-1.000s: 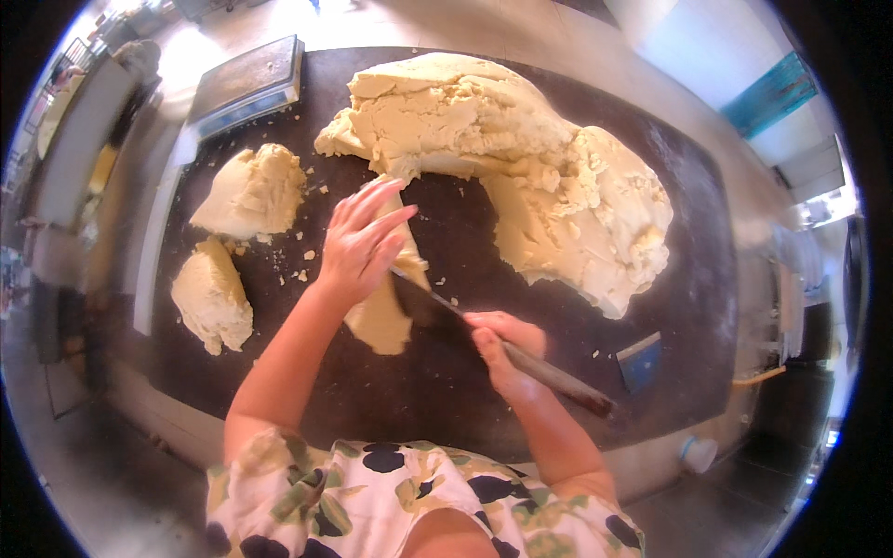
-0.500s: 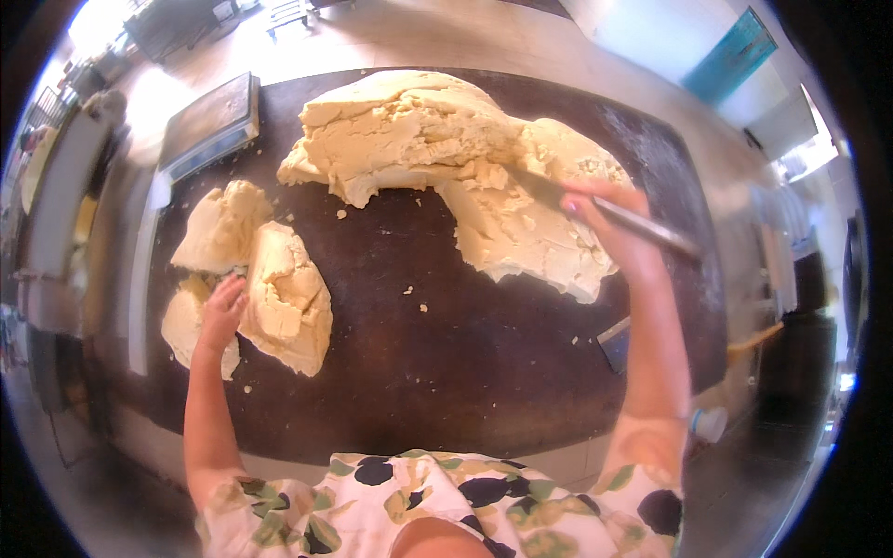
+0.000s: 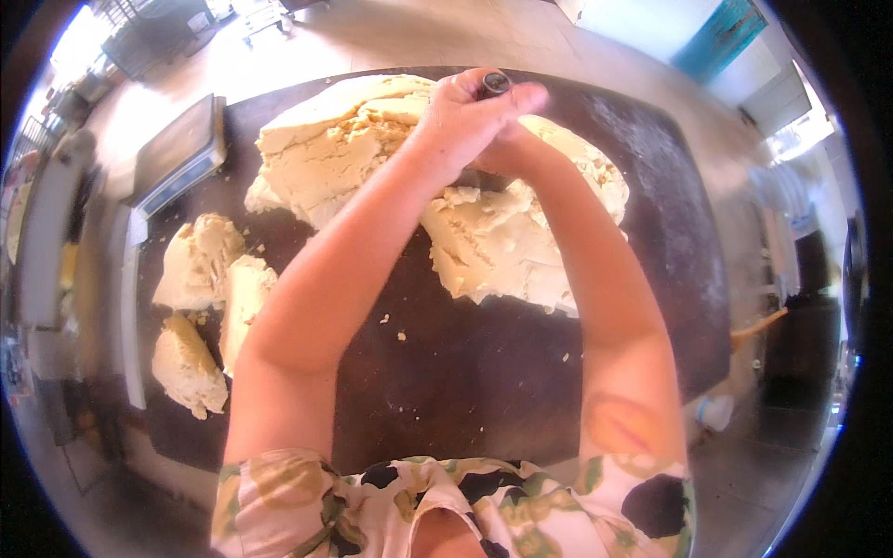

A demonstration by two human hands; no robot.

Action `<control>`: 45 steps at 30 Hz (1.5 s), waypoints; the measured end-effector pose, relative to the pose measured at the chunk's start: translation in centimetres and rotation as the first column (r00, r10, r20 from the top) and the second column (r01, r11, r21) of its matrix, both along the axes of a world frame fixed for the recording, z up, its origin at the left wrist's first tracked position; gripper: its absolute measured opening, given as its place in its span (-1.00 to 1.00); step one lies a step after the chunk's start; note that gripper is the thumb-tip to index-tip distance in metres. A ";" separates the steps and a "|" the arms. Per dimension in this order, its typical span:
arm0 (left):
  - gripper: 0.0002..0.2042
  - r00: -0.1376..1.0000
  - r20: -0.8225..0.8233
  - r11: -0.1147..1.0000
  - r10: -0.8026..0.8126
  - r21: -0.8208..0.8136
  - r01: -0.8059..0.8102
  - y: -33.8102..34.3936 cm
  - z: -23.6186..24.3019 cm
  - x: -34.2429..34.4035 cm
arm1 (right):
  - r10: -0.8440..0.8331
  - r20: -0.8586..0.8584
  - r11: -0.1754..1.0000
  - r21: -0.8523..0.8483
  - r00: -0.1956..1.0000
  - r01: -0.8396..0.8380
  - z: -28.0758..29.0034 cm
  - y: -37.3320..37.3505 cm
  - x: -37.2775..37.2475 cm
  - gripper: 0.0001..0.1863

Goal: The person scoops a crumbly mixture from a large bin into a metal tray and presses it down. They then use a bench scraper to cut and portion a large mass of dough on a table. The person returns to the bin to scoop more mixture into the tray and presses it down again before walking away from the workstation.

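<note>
Hands (image 3: pixel 484 116) clasp a knife handle (image 3: pixel 494 84) together, directly over the dough mass (image 3: pixel 484 242).

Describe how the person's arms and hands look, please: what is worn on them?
Both forearms are bare, with no gloves, watch or bracelet to be seen. The left hand shows bare fingers; the right hand is mostly hidden behind it, so rings cannot be ruled out. Short sleeves of a cream top with a green, orange and black floral print cover the upper arms.

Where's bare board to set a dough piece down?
Bare: dark board between big dough mass and the near edge, right of the three cut lumps; also the right end. Crowded: the far middle, where both hands grip a handle.
</note>
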State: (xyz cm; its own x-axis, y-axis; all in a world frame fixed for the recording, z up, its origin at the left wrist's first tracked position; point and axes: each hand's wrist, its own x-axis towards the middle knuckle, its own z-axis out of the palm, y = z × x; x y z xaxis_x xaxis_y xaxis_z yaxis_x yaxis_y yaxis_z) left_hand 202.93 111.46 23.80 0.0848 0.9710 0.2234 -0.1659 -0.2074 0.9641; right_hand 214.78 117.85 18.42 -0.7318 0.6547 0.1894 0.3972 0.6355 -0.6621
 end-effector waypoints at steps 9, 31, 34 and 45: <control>-0.67 0.944 0.226 0.966 0.240 -0.150 -0.210 4.8 -10.3 2.2 | -0.153 0.128 0.987 -0.025 0.980 0.157 -9.9 2.9 -0.5 -0.72; -0.56 0.947 -0.231 0.921 0.224 0.369 -0.128 -5.8 2.2 5.8 | -0.264 0.183 0.937 0.280 0.947 0.207 4.4 -8.2 6.0 -0.86; -0.59 0.993 -0.094 0.979 0.072 0.198 -0.052 -1.3 -2.7 8.0 | -0.299 -0.027 0.939 0.171 0.954 0.299 -0.7 -4.4 7.7 -0.82; -0.81 0.987 -0.059 0.917 0.151 0.381 -0.118 -0.2 -14.2 8.3 | -0.442 0.417 0.890 0.094 0.795 0.446 -12.0 -2.6 7.1 -0.77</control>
